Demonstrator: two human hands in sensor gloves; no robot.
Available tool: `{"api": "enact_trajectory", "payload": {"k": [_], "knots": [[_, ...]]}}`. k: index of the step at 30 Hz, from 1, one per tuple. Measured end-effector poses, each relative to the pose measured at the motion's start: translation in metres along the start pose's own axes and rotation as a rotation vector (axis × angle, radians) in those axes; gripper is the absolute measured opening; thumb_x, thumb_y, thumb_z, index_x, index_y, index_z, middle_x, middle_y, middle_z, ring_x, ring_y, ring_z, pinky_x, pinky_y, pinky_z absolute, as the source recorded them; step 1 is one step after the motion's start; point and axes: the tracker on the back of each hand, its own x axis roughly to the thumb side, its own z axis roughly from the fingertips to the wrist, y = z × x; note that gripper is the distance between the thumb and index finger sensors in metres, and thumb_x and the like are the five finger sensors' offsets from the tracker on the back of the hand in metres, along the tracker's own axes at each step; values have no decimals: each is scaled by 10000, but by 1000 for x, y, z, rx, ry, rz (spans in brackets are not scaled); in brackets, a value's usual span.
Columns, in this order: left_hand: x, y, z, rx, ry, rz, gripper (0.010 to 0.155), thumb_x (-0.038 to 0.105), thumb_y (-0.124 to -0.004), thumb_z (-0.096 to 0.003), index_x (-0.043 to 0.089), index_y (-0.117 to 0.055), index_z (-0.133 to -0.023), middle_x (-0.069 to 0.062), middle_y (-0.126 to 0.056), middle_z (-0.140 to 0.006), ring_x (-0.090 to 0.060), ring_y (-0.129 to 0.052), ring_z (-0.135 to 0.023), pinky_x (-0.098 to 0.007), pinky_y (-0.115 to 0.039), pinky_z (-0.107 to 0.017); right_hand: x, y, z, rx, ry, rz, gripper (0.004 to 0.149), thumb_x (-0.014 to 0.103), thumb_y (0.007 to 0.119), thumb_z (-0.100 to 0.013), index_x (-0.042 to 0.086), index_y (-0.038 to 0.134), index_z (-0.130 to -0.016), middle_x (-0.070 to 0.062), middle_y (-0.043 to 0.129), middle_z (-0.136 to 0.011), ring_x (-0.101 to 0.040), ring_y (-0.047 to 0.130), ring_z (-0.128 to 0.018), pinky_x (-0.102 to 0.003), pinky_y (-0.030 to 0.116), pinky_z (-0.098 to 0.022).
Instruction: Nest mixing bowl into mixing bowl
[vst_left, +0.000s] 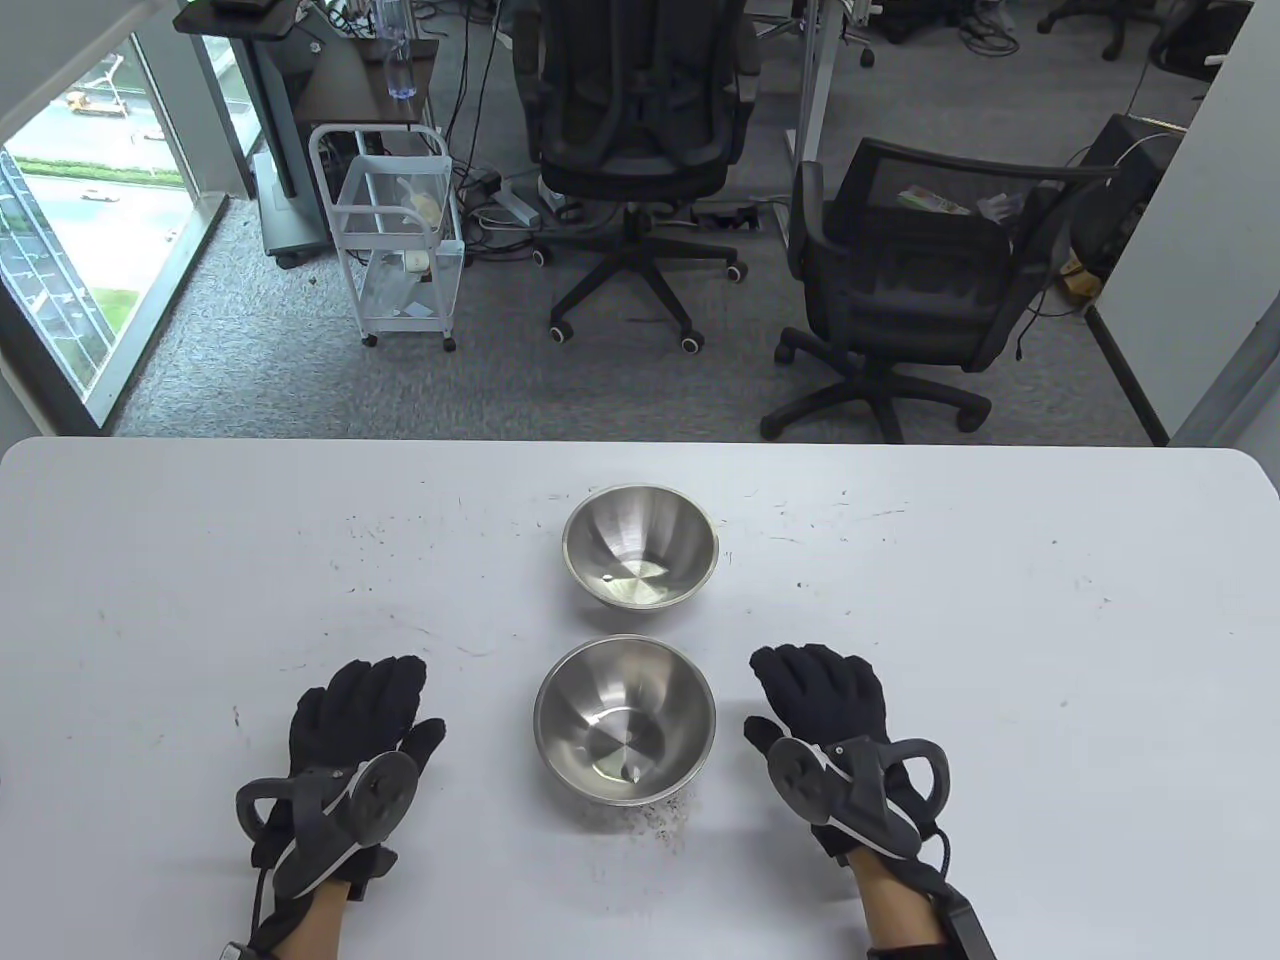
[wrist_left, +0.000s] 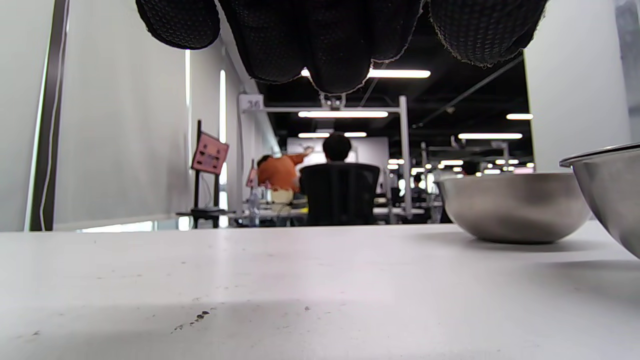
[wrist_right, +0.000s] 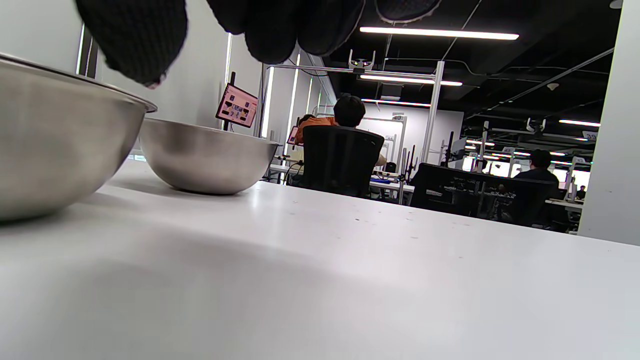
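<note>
Two steel mixing bowls stand upright on the white table, one behind the other. The near bowl sits between my hands. The far bowl sits just beyond it, apart from it. My left hand rests flat on the table left of the near bowl, holding nothing. My right hand rests flat to the bowl's right, holding nothing. In the left wrist view the far bowl and the near bowl's edge show at right. In the right wrist view the near bowl and far bowl show at left.
Dark specks lie on the table by the near bowl's front. Beyond the table's far edge stand two black office chairs and a white wire cart.
</note>
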Motion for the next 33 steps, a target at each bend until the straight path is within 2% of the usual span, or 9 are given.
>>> {"api": "enact_trajectory", "payload": {"k": [13, 23, 33], "knots": [[-1, 0, -1, -8, 4, 11, 693, 600, -709, -483, 354, -597, -1121, 54, -776, -1130, -266, -730, -1077, -585, -629, -765, 27, -1, -63, -19, -50, 113, 622, 500, 874, -390, 381, 683, -970, 125, 826, -998, -200, 794, -972, -552, 602, -736], [-2, -2, -2, -28, 13, -4, 694, 601, -711, -482, 354, -599, -1120, 53, -779, -1129, -266, -731, -1076, -586, -631, -764, 38, 26, -110, 13, -82, 190, 537, 539, 844, -381, 420, 751, -896, 163, 894, -922, -169, 836, -937, -545, 612, -734], [-4, -3, -2, -40, 28, -22, 691, 600, -713, -481, 355, -604, -1118, 53, -782, -1127, -267, -734, -1074, -585, -632, -764, 43, 47, -134, 24, -106, 234, 443, 509, 854, -403, 439, 820, -840, 178, 947, -875, -159, 847, -927, -540, 613, -734]]}}
